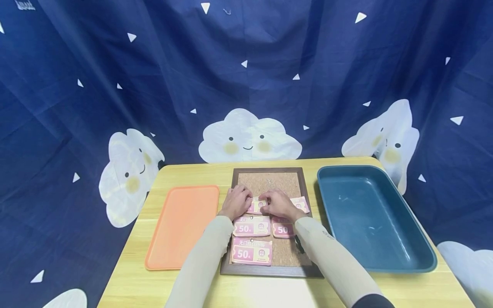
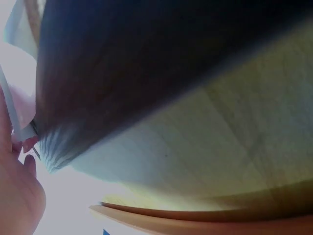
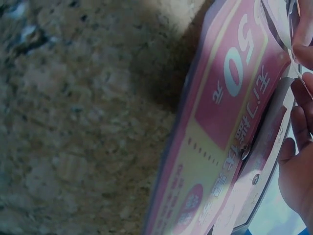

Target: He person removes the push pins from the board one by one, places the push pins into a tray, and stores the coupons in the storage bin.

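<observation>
A cork board in a dark frame lies on the table, with pink-and-yellow "50" coupons set on it in rows. My left hand pinches the left end of the coupon in the upper left row. At that coupon's right end, the fingers of my right hand grip it, thumb toward the near side. Partly covered by my right forearm is another coupon; one more coupon shows beyond the wrist. The right wrist view shows a coupon close up, a small round pin at its edge.
An orange tray lies left of the board. To the right stands a deep blue-green bin. Two further coupons, a middle coupon and a lower coupon, sit on the board's left side. A dark blue curtain hangs behind the table.
</observation>
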Motion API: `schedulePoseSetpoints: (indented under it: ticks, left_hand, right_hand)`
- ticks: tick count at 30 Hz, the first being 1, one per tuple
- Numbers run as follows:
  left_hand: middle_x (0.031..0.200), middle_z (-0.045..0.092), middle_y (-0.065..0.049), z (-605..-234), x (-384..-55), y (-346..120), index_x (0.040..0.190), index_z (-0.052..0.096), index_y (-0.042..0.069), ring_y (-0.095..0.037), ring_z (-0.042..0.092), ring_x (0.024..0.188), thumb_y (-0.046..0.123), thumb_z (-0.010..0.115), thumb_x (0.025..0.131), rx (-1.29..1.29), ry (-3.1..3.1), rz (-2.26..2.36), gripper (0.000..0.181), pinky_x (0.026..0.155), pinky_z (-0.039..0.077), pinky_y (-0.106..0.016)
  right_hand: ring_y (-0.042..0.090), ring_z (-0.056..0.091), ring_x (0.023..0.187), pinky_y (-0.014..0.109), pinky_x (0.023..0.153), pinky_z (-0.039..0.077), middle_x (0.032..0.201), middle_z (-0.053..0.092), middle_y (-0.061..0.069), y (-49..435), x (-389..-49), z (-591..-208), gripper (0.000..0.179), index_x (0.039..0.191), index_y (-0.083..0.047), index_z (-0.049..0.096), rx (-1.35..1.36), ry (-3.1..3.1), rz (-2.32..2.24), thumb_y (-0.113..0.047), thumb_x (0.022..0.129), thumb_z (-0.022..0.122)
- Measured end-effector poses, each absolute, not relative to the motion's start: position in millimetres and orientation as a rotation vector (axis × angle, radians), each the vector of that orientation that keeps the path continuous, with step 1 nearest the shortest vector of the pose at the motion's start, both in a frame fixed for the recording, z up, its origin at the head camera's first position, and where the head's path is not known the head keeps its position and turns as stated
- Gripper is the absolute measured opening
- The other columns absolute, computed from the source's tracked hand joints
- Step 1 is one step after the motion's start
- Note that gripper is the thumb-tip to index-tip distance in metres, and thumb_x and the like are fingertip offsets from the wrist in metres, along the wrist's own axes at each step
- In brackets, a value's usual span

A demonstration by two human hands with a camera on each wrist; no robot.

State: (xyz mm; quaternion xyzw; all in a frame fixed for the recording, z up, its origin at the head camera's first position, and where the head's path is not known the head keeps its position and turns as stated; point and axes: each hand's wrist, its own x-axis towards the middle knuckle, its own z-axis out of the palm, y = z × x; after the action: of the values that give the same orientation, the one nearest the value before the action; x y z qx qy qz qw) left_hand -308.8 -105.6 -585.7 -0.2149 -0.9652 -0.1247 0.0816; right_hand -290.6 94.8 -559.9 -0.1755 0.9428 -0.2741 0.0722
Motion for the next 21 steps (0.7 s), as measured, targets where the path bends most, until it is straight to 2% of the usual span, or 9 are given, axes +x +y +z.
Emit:
schedulePoseSetpoints:
  ticks: [7,21]
  left_hand:
    - [0.108,0.061,0.004,-583.3,-307.8,-105.0,0.098,0.070,0.022,-0.018,0.054,0.104,0.029,0.059,0.090,-0.624,-2.909,-0.355,0.016,0.085,0.037,-0.036]
    - [0.110,0.059,0.003,-584.6,-307.9,-102.9,0.102,0.067,0.019,-0.018,0.052,0.107,0.027,0.055,0.094,-0.619,-2.964,-0.357,0.016,0.088,0.036,-0.039]
  right_hand:
    - [0.011,0.050,0.081,0.033,0.082,0.042,0.082,0.062,-0.009,92.0,-291.3,-559.4,0.037,0.112,-0.020,0.072,-0.541,2.829,-0.870,-0.024,0.076,0.080]
    - [0.012,0.052,0.084,0.034,0.082,0.043,0.090,0.063,-0.006,89.8,-291.9,-562.2,0.038,0.113,-0.017,0.071,-0.497,2.789,-0.943,-0.020,0.076,0.079]
